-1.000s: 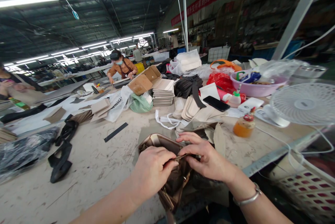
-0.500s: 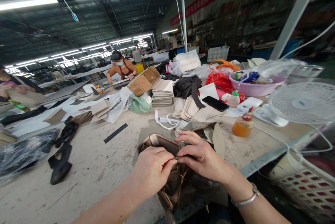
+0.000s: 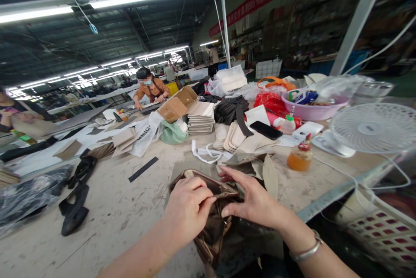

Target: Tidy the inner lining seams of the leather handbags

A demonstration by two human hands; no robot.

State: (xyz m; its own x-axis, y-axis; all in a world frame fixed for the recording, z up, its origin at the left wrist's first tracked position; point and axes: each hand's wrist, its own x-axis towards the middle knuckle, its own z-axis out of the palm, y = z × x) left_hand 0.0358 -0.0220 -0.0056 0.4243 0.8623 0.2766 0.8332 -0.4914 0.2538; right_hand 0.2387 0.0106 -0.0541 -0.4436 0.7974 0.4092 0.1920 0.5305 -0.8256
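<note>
A brown bag, its opening facing up, sits at the near edge of the table with folds of lining inside. My left hand is closed at the bag's left side, thumb and fingertips pinched on the edge of the brown material. Just right of it, my right hand is open, thumb and fingers apart over the opening. Its fingertips are near the bag's far rim; whether they touch it I cannot tell. The lower part of the bag is in shadow.
An orange glue bottle, a black phone and a white fan are on the right. Stacked grey panels lie beyond the bag. A black strip lies left. A co-worker stands across the table.
My right hand has let go of the material edge and opened, its thumb dropping away from the left fingertips. My left hand keeps its pinch, nearly in the same place.
</note>
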